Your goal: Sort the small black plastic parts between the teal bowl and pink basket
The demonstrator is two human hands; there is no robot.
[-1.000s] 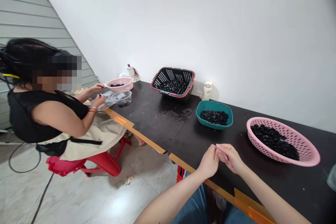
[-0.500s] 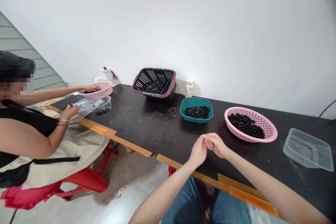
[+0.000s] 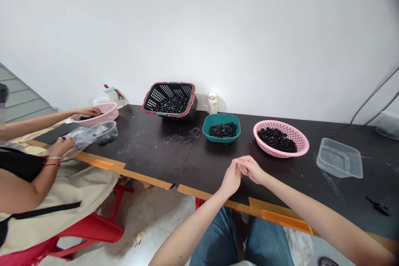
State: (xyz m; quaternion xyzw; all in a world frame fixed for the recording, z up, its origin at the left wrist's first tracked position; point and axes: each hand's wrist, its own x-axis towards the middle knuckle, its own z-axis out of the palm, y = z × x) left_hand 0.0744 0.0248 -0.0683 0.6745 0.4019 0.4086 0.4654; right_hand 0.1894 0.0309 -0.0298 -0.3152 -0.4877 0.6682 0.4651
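My left hand [image 3: 231,178] and my right hand [image 3: 251,169] meet above the table's front edge, fingertips touching. Both have their fingers curled closed; whatever lies between them, if anything, is hidden. Just beyond them stands a teal basin [image 3: 207,133] with a heap of small black round pieces [image 3: 223,130] that look like buttons. To the right of it, a pink perforated basket [image 3: 303,146] holds more black pieces [image 3: 277,139]. A clear plastic container [image 3: 339,158] sits farther right.
A black basket with a red rim [image 3: 193,102] holds black pieces at the back. Beside it stands a white bottle [image 3: 213,104]. On the left, a co-worker's hand [image 3: 90,111] reaches into a pink basin [image 3: 114,112], near a clear tub [image 3: 107,132]. A dark object [image 3: 380,206] lies far right.
The view has turned to the right, so the table's things appear shifted left and the dark object at far right now shows. My hands stay together in much the same pose.
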